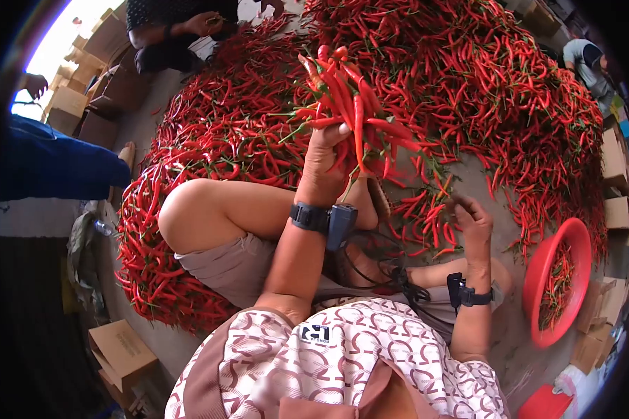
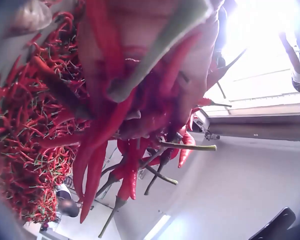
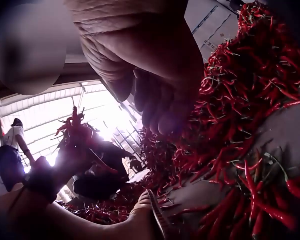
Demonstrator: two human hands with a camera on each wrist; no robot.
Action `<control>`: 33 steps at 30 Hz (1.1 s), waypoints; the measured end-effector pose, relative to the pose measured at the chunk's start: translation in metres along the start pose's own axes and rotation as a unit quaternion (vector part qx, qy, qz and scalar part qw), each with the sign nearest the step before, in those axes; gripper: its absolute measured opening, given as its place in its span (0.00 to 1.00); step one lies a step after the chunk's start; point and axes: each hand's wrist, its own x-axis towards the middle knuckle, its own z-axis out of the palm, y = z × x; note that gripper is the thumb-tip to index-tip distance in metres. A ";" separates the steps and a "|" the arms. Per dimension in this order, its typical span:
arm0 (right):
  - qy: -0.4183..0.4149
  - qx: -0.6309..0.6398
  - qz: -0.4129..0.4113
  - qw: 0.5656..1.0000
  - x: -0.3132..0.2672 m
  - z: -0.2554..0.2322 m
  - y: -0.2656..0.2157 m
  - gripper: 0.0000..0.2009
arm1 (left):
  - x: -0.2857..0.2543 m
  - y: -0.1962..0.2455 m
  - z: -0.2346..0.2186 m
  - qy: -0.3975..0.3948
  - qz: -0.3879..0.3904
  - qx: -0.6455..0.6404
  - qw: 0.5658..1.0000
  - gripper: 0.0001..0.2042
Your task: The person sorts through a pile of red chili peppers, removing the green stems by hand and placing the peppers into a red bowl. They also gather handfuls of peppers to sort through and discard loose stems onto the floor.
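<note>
A thick bunch of long red chillies (image 1: 342,94) with green stems is gripped in the left hand (image 1: 321,164), raised in front of the body. The left wrist view shows the same chillies (image 2: 97,165) poking out around the palm (image 2: 145,30). Lower and to the right, the right hand (image 1: 474,222) hangs with bent fingers above a small loose heap of chillies (image 1: 423,220). In the right wrist view, nothing shows held by the bent fingers of the right hand (image 3: 150,70); the thumb and fingertips are partly in shadow.
A large chilli pile (image 1: 426,49) curves around the crossed legs. On the right a tilted red basin (image 1: 536,293) holds some chillies. Cardboard boxes (image 1: 122,353) stand at both sides. Another person (image 1: 168,35) sits beyond the pile, and a dark blue-clad arm or leg (image 1: 63,157) is at left.
</note>
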 end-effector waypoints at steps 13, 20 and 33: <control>0.031 -0.080 -0.175 0.981 0.022 0.036 -0.085 0.10 | -0.004 -0.037 0.019 -0.104 -0.106 -0.038 0.988 0.31; -0.027 -0.081 -0.191 0.978 0.031 0.064 -0.088 0.05 | -0.008 -0.047 0.015 -0.083 -0.130 0.005 0.988 0.28; 0.036 0.061 -0.158 0.985 0.031 0.052 -0.076 0.06 | -0.009 -0.053 -0.025 -0.029 -0.154 -0.003 0.988 0.23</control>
